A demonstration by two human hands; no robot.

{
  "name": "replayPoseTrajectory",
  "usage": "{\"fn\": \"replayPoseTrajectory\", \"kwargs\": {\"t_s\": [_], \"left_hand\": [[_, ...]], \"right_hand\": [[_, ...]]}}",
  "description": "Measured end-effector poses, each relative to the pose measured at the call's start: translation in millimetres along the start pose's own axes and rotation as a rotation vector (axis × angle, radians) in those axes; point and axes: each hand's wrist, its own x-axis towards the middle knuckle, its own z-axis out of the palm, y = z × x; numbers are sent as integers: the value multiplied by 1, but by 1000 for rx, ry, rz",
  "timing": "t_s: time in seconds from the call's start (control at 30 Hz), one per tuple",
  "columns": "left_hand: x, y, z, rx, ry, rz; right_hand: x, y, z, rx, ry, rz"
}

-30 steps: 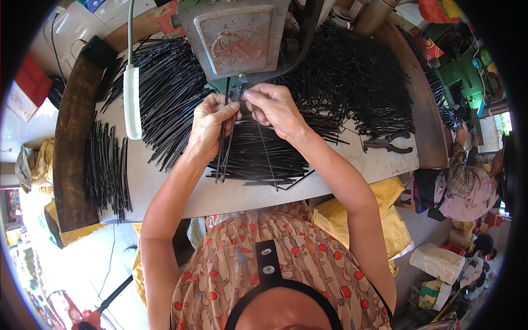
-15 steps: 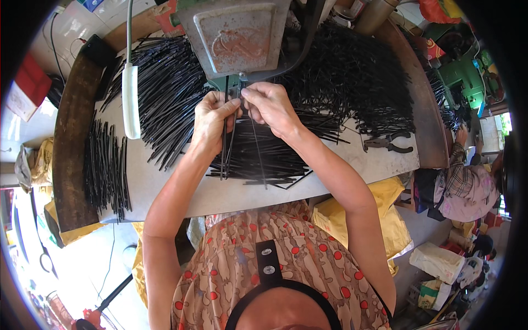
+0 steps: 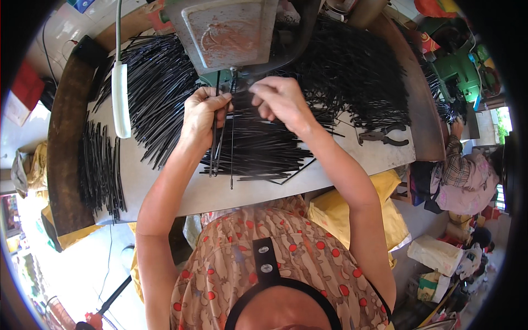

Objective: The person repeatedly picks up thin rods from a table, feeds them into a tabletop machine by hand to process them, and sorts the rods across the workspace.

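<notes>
Just below the head of a grey metal machine, my left hand is closed on thin black rods, with the thumb pinched over them. The rods' lower ends point toward me. Another thin rod runs down from the machine head, just right of those in my fingers. To its right, my right hand is raised over the pile, its fingers loosely bent and apart, slightly blurred. Nothing shows in it. Beneath both hands lies a layer of black rods on the pale tabletop.
Large piles of black rods flank the machine; a smaller bundle lies at the left. Pliers rest near the right edge. A white lamp hangs at the left. Wooden boards border the table. Another person works far right.
My right hand has drawn away from the left, to the right, and its pinch has loosened. A thin rod that slanted below it now hangs straighter. The left hand keeps its hold.
</notes>
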Motion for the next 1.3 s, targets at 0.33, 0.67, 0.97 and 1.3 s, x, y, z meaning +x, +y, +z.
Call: {"fn": "replayPoseTrajectory", "kwargs": {"t_s": [0.33, 0.67, 0.97, 1.3], "left_hand": [[-17, 39, -51, 381, -2, 27], [-47, 39, -117, 1706, 169, 657], [-16, -20, -16, 1592, -231, 873], [-8, -20, -30, 1347, -255, 854]], "right_hand": [[-16, -8, -64, -126, 170, -41], [-17, 14, -75, -1161, 82, -651], [-15, 19, -71, -1770, 25, -758], [-13, 14, -82, -1285, 281, -1058]]}}
